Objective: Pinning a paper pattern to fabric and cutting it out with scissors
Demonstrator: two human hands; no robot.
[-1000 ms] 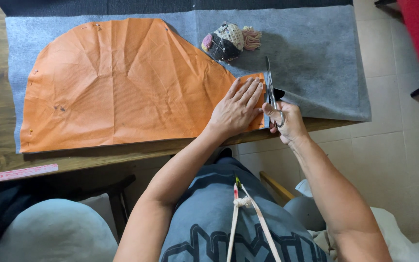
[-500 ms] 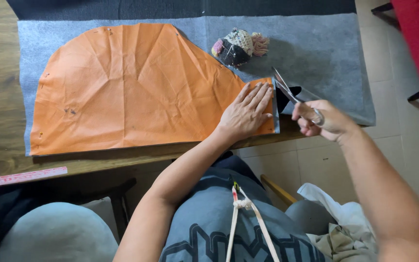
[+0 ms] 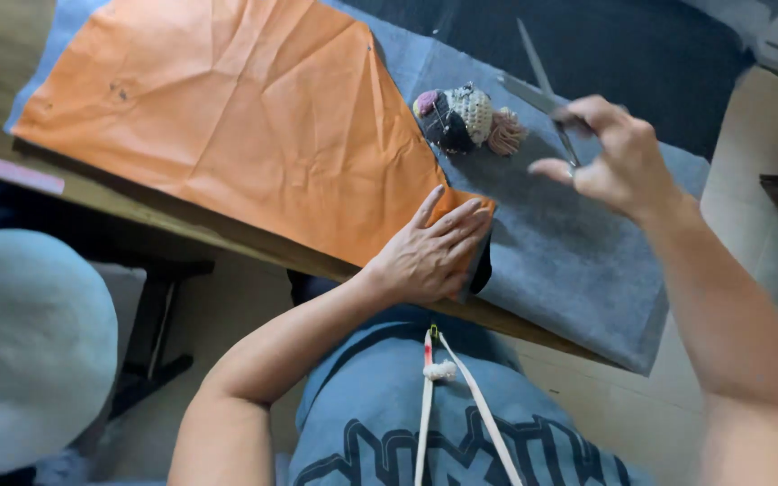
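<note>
So the left hand [image 3: 429, 256] is pressed flat, fingers spread a bit, on the lower right corner of the orange sheet [image 3: 236, 126], right near the table edge [image 3: 254, 247]. It isn't gripping anything, just the palm and fingers lying on top and pinning that corner down. The sheet is creased all over and lies on a grey felt [image 3: 569, 261] layer that covers most of the tabletop, with the felt sticking out past the sheet to the right and hanging slightly over the table edge. The right hand [image 3: 619, 162] is up in the air above the felt, well apart from the sheet, with its fingers through the handles of a pair of scissors [image 3: 542, 85]. The blades are parted in a narrow V and point away from the person, not touching the fabric as far as I can see. Between the two hands, just beside the sheet's right edge, there's a little knitted pincushion [image 3: 461, 117] sitting on the felt, dark and cream with a pinkish tassel bit. Farther back there's a dark cloth [image 3: 641, 54] beyond the felt. Down at lower left a pale rounded cushion [image 3: 24, 346] sits below the table.
</note>
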